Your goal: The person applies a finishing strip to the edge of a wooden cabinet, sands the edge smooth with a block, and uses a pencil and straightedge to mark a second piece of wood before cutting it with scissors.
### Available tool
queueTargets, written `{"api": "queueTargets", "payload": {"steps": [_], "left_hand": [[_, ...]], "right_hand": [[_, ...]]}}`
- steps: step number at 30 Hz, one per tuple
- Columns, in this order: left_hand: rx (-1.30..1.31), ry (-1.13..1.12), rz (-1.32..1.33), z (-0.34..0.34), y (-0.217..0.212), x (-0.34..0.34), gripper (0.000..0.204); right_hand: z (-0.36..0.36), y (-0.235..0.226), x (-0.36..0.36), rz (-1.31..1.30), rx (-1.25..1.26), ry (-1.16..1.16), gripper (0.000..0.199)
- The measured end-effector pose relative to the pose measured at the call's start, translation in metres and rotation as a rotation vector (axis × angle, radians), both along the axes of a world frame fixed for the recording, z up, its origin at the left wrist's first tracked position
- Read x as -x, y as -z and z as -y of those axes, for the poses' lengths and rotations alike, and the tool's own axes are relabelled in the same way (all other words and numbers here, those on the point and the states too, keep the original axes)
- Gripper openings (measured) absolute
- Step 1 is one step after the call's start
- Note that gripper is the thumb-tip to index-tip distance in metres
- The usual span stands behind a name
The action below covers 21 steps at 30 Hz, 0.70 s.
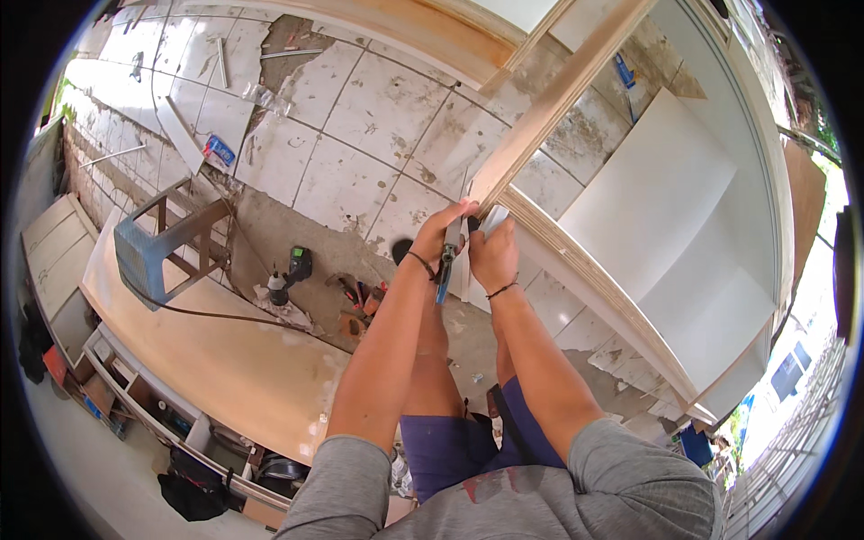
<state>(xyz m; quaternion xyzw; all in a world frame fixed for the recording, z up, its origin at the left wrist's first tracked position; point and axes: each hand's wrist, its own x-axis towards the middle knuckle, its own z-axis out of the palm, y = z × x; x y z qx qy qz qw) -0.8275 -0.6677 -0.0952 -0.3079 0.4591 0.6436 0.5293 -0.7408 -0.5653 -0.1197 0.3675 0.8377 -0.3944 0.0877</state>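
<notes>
Plywood strip (549, 108), long and pale, is met at lower end by blue-handled tool (447, 261), gripped by left hand (441, 236). Right hand (493, 256) clenched beside it. Blue packet (219, 149) seen on cracked tile floor (360, 117).

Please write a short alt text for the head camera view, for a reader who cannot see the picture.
Seen from above, a person's left hand holds a blue-handled tool against the end of a long wooden strip, with the right hand beside it. A white cabinet lies to the right; a cordless drill rests on the worn tiled floor.
</notes>
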Motion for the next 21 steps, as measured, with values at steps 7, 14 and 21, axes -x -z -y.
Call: {"api": "queueTargets", "payload": {"steps": [7,14,21], "left_hand": [[-0.074,0.089,0.007,0.008,0.011,0.007,0.067],[-0.066,0.133,0.064,0.008,-0.001,0.018,0.058],[-0.129,0.147,0.035,0.008,0.007,0.023,0.066]], "right_hand": [[0.013,-0.033,0.023,-0.049,0.158,0.105,0.032],[0.019,-0.027,0.012,-0.044,0.081,0.084,0.033],[0.018,-0.038,0.005,0.039,0.130,0.020,0.034]]}}
